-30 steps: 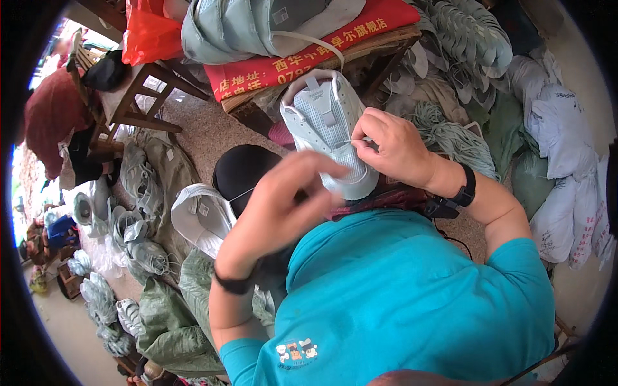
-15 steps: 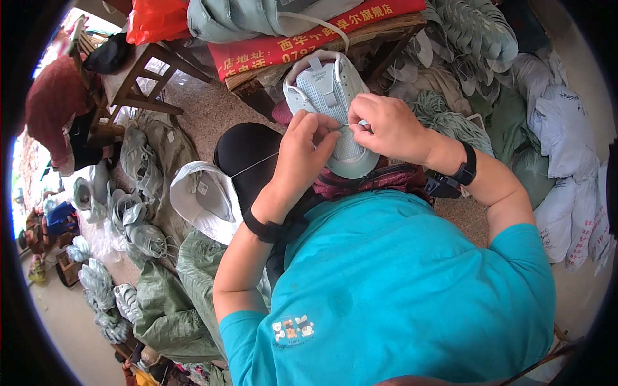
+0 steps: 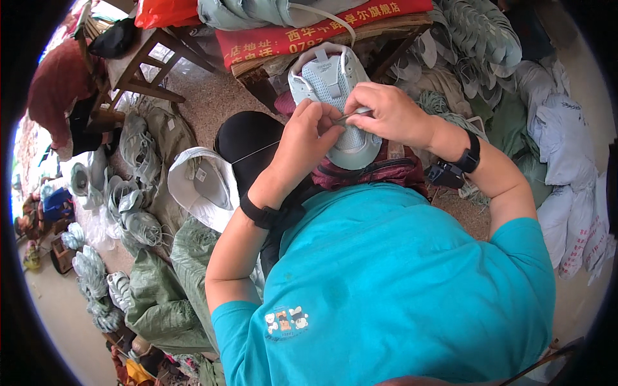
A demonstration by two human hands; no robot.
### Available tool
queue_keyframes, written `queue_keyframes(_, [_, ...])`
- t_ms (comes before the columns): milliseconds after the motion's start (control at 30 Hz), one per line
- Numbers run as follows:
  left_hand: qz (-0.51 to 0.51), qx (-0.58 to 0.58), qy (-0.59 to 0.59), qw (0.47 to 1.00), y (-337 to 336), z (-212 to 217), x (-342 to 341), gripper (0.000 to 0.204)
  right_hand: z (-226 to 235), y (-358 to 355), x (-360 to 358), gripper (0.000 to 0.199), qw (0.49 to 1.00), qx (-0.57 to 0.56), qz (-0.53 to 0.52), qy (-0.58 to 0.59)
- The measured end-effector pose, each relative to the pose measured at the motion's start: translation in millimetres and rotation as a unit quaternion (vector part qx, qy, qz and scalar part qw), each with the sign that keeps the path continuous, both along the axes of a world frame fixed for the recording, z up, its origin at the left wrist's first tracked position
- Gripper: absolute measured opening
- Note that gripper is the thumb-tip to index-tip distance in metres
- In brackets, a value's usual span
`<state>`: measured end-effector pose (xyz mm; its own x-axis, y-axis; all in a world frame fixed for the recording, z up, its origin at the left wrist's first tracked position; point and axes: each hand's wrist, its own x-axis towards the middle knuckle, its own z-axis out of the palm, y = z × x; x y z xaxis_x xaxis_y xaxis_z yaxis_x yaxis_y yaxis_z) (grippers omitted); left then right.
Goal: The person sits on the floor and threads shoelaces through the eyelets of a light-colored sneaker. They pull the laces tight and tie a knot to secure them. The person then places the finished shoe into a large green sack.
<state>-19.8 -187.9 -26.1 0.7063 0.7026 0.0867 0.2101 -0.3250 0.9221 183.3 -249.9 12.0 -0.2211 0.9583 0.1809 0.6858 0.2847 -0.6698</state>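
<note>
Head view. Pale mint shoe upper (image 3: 331,96) sits on the lap, toe end toward the body, resting against a dark red cloth (image 3: 380,172). Left hand (image 3: 302,145) has thumb and forefinger pressed together on the mesh vamp, pinching it beside a thin metal tool (image 3: 355,114). Right hand (image 3: 389,116) is closed around that tool, fingertips pinching it against the upper; both hands touch the shoe and nearly meet. A thin thread (image 3: 256,152) runs leftward across a black cap (image 3: 248,138). Heaps of similar uppers (image 3: 129,206) lie on the floor to the left, white sacks (image 3: 566,174) to the right.
</note>
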Motion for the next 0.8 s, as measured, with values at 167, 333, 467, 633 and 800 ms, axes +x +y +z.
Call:
queue_keyframes(167, [-0.010,0.011,-0.006,1.000,2,0,-1,0.022,-3,-5,3,0.015,0.999,-0.003,-0.019,-0.036])
queue_keyframes(333, [-0.012,0.023,0.020,0.999,3,1,-3,0.023,-5,0,-6,0.015,0.999,-0.017,0.017,-0.035])
queue_keyframes(467, [0.006,0.069,0.017,0.997,0,4,-4,0.021,5,2,-7,0.015,0.999,-0.028,0.002,-0.031])
queue_keyframes(633, [-0.001,0.265,0.039,0.963,1,7,-4,0.014,4,5,0,0.017,0.993,-0.113,0.040,0.023])
queue_keyframes(800, [0.014,0.391,0.093,0.916,7,13,-23,0.005,14,3,0,0.020,0.979,-0.185,0.023,0.087])
